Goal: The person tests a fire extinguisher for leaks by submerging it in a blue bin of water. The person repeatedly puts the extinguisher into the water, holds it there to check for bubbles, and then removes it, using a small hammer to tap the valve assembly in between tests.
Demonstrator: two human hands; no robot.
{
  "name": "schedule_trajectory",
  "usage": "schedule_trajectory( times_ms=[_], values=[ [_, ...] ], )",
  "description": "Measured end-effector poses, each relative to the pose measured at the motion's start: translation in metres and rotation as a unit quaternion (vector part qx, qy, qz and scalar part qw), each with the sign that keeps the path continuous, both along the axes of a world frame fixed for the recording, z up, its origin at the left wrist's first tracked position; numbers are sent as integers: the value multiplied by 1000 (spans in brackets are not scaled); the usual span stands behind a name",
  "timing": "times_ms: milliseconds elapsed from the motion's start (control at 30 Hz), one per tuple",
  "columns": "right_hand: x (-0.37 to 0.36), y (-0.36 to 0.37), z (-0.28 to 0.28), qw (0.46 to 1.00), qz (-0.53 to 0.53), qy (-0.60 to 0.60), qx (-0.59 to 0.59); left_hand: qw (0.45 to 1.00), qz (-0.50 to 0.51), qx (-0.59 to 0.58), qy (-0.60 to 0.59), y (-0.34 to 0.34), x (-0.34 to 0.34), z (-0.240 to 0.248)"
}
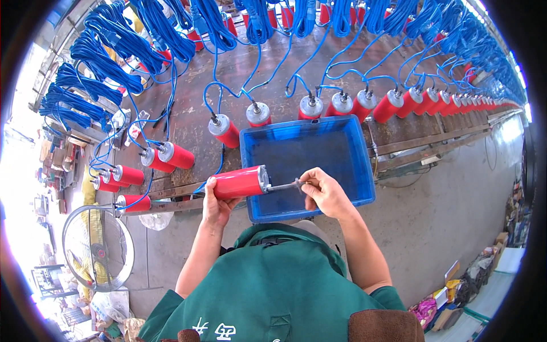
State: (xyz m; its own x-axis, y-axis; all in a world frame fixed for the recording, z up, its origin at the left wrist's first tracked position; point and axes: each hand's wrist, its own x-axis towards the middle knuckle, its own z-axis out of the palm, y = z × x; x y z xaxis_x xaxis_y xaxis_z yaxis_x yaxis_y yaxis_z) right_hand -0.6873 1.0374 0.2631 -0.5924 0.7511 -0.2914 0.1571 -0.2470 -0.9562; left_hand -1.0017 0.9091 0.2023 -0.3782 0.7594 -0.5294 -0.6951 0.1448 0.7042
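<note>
My left hand (216, 208) is wrapped round the underside of a red cylinder (235, 182), held sideways over the left edge of the blue plastic bin (366, 157). The cylinder's silver metal end cap (262, 179) faces right. Between its fingertips my right hand (328, 195) pinches a thin grey metal rod (281, 187) with a small dark crosspiece near the fingers. The rod's other end meets the lower part of the cap. Whether it is a tool or a part of the cylinder, I cannot tell. Water or a dark bottom shows inside the bin; I cannot tell which.
Red cylinders (388, 106) with blue cables stand in a row along the bench (188, 102), others lie at the left (178, 155). Coiled blue cables (213, 25) line the far side. A round fan (98, 248) stands on the floor at lower left.
</note>
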Motion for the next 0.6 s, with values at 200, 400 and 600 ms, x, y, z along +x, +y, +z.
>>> schedule_trajectory(
  times_ms=[200, 400, 600],
  values=[
    [-3, -1, -11, 997, -30, -64, 16, 1000, -3, 3, 9, 0, 1, 2],
    [-5, -3, -39, 988, -42, -102, 111, 1000, -9, 12, 28, 2, 2, 4],
    [-1, -4, -33, 996, 8, 6, -83, 999, -15, 17, 37, 1, 3, 5]
  ],
)
